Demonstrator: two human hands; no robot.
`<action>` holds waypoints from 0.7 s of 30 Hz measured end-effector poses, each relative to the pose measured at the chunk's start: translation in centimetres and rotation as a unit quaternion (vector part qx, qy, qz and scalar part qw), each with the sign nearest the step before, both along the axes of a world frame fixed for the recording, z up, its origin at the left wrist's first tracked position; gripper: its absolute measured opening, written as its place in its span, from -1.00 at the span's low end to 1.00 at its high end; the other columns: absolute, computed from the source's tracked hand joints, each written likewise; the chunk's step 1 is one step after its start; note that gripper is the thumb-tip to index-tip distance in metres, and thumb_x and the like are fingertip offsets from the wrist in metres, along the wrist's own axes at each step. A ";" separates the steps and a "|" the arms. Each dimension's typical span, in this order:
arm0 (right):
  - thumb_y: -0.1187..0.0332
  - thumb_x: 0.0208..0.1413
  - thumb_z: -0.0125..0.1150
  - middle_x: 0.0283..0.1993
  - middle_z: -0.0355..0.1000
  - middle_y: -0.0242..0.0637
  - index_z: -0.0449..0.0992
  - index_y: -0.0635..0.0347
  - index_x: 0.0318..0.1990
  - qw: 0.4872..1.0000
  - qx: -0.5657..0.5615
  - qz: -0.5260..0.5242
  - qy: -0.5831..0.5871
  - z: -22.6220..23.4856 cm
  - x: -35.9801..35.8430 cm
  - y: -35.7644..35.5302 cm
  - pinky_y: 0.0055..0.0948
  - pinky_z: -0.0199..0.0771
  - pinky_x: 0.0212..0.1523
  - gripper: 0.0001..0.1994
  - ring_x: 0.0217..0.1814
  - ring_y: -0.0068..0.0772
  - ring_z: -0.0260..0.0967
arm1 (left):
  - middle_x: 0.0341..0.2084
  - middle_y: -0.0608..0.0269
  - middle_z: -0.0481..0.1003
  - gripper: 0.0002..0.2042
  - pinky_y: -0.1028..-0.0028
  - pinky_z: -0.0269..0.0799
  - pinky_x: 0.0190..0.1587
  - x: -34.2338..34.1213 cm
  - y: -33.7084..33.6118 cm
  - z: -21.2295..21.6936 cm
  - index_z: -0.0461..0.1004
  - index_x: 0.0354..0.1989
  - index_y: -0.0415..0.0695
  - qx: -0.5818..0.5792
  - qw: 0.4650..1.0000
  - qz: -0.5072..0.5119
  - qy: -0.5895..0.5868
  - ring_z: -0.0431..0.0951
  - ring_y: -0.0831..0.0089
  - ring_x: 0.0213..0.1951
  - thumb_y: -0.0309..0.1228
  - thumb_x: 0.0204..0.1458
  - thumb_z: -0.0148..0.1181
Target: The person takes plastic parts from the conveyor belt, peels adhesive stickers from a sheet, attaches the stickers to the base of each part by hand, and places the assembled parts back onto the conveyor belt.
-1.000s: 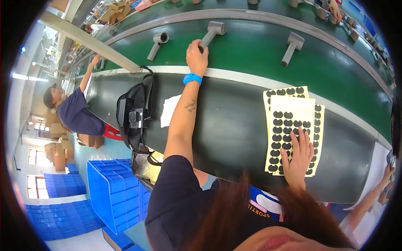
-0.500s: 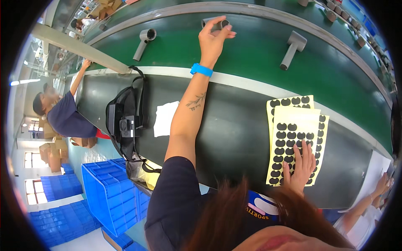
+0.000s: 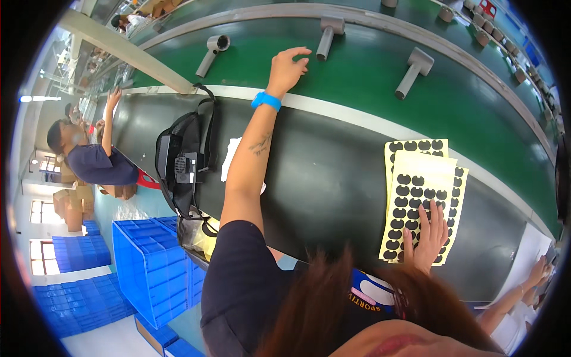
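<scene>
left hand reaches with open fingers, empty, toward the far grey part; grip its stem squarely. right hand lies flat, pinning the sticker sheets.

Bright, even light fills the room. Windows glow white on the left. Edges bend round, corners go black.

Beside my dark tabletop runs a green conveyor belt, with blue crates stacked on the pale floor near bright windows.
</scene>
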State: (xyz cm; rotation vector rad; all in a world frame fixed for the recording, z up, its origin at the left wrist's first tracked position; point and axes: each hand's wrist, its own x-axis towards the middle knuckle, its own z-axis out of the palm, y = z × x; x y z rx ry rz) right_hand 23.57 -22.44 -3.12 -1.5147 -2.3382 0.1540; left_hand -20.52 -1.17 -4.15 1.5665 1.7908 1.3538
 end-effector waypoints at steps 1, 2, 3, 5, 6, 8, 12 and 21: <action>0.25 0.05 0.16 0.36 0.09 -0.11 0.32 0.16 0.18 1.000 -0.005 0.000 0.002 -0.1 0.1 0.0 -0.08 -0.25 0.35 -0.49 0.43 -0.06 -0.08 | -0.02 0.22 0.50 -0.77 0.56 0.51 -0.37 0.9 -0.8 1.6 0.54 -0.10 -0.20 0.008 1.000 0.000 0.003 0.57 0.53 -0.44 -0.55 0.04 0.17; 0.26 0.05 0.16 0.37 0.09 -0.11 0.32 0.17 0.18 1.000 -0.008 0.001 0.006 0.0 0.2 -0.1 -0.08 -0.25 0.35 -0.49 0.44 -0.06 -0.09 | -0.04 0.21 0.51 -0.75 0.54 0.50 -0.30 2.0 -1.9 3.4 0.51 -0.07 -0.21 0.067 0.998 0.010 0.013 0.56 0.53 -0.38 -0.54 0.05 0.17; 0.26 0.05 0.16 0.37 0.09 -0.11 0.32 0.17 0.18 1.000 0.001 0.002 0.012 0.1 0.3 -0.3 -0.08 -0.25 0.35 -0.49 0.44 -0.06 -0.09 | -0.07 0.20 0.52 -0.73 0.52 0.49 -0.24 3.5 -3.7 5.8 0.49 -0.04 -0.23 0.126 0.992 0.021 0.025 0.56 0.54 -0.33 -0.54 0.05 0.17; 0.27 0.05 0.18 0.37 0.08 -0.11 0.31 0.18 0.18 0.999 -0.038 0.002 0.017 0.6 0.5 -0.7 -0.06 -0.25 0.35 -0.49 0.44 -0.05 -0.11 | -0.12 0.15 0.53 -0.71 0.47 0.48 -0.16 7.9 -8.4 12.3 0.45 -0.01 -0.25 0.176 0.977 -0.076 -0.097 0.54 0.50 -0.24 -0.52 0.07 0.16; 0.27 0.05 0.19 0.36 0.07 -0.11 0.31 0.20 0.17 0.998 -0.058 0.015 0.025 0.5 0.8 -0.6 -0.04 -0.24 0.35 -0.49 0.44 -0.03 -0.12 | -0.15 0.13 0.53 -0.76 0.46 0.47 -0.16 10.0 -11.1 14.8 0.46 -0.05 -0.26 0.223 0.962 -0.117 -0.106 0.54 0.46 -0.24 -0.50 0.10 0.14; 0.33 0.02 0.22 0.34 0.10 -0.10 0.28 0.21 0.19 0.995 -0.074 0.008 0.067 0.8 1.3 -0.5 -0.03 -0.20 0.34 -0.46 0.42 -0.02 -0.08 | -0.29 0.08 0.54 -0.80 0.47 0.47 -0.20 12.7 -14.8 18.9 0.49 -0.16 -0.29 0.353 0.907 -0.214 -0.090 0.54 0.37 -0.31 -0.46 0.07 0.18; 0.46 0.01 0.22 0.26 0.21 -0.08 0.24 0.27 0.20 0.981 -0.087 0.013 0.171 3.4 0.4 -1.0 -0.15 -0.09 0.32 -0.45 0.37 -0.01 0.05 | -0.29 0.17 0.48 -0.86 0.45 0.44 -0.28 15.7 -23.7 24.8 0.46 -0.26 -0.15 0.444 0.809 -0.366 -0.115 0.48 0.27 -0.32 -0.36 0.10 0.18; 0.37 0.07 0.17 0.29 0.20 -0.15 0.31 0.21 0.14 0.988 -0.013 0.029 0.152 -0.2 2.0 -0.1 -0.13 -0.10 0.32 -0.55 0.38 -0.10 0.05 | -0.38 0.14 0.47 -0.88 0.44 0.43 -0.36 23.1 -25.5 25.0 0.48 -0.35 -0.16 0.480 0.777 -0.376 -0.157 0.48 0.28 -0.38 -0.38 0.04 0.20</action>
